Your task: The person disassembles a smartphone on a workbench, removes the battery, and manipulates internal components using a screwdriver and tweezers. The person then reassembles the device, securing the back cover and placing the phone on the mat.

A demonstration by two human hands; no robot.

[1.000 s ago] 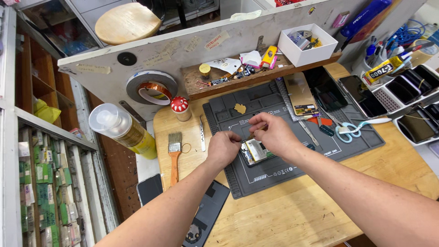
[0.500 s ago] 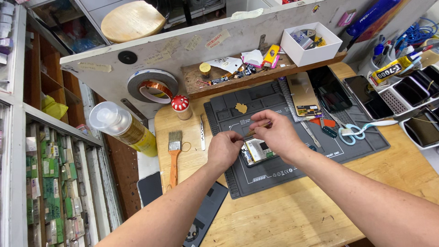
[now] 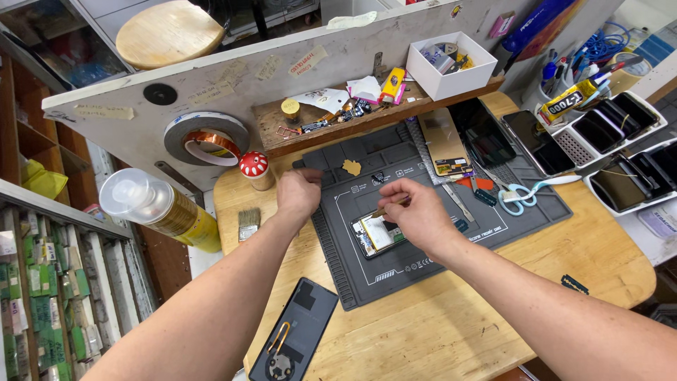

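- Near the front edge of the wooden table lies a dark phone back cover, flat, with a round part at its low end.
- On the grey work mat sits a small open phone, face down, with its insides showing.
- The right hand is just above the open phone. Its fingers are pressed together, pinching a thin stick tool that points to the left.
- The left hand rests at the top left corner of the mat. Its fingers are curled in; I cannot tell if it holds anything.
- Beside the left hand stand a little red mushroom with white dots and a small brush.
- To the left lies a yellow bottle on its side, with a clear cap.
- On the right of the mat lie scissors with light blue handles.
- Further back, a big roll of tape leans on the grey board.
- On the shelf at the back stands a white box full of small parts.
- Far right, a white rack holds dark phones standing on edge.
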